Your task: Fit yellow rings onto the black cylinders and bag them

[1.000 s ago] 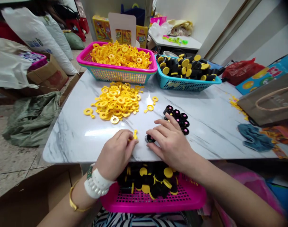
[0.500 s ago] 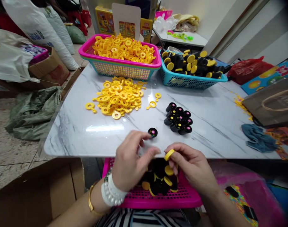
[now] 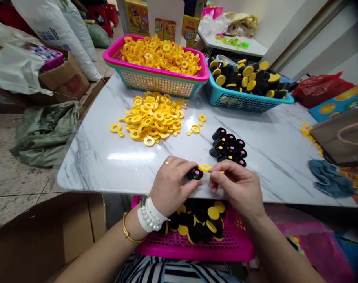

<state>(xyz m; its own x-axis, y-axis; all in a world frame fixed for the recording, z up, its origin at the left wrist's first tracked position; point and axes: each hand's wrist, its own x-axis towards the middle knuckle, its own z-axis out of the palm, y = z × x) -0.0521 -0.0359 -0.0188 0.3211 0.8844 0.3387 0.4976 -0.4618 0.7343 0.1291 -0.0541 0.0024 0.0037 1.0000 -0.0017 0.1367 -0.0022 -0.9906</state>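
My left hand [image 3: 177, 179] is closed around a small open black cylinder [image 3: 193, 173], with pink and other coloured bits inside it, near the table's front edge. My right hand [image 3: 236, 184] pinches a yellow ring with a tab [image 3: 204, 168] by its tab end. The ring is beside the cylinder's rim; whether they touch is unclear. Behind my right hand stands a tight group of similar black cylinders [image 3: 231, 148], upright, with pink or yellow bits inside. A heap of yellow tabbed rings [image 3: 155, 118] lies further back on the left.
A pink-rimmed basket [image 3: 155, 72] of yellow rings and a blue basket [image 3: 249, 104] of yellow-capped black cylinders stand at the back of the marble-patterned table [image 3: 87, 165]. Below its front edge is a pink basket [image 3: 196, 251] of capped cylinders. A blue cloth [image 3: 329, 179] lies right.
My left hand has closed on the black cylinder it was reaching toward. My right hand has moved up from above the pink basket to the cylinder, with the yellow ring. The view has shifted slightly.
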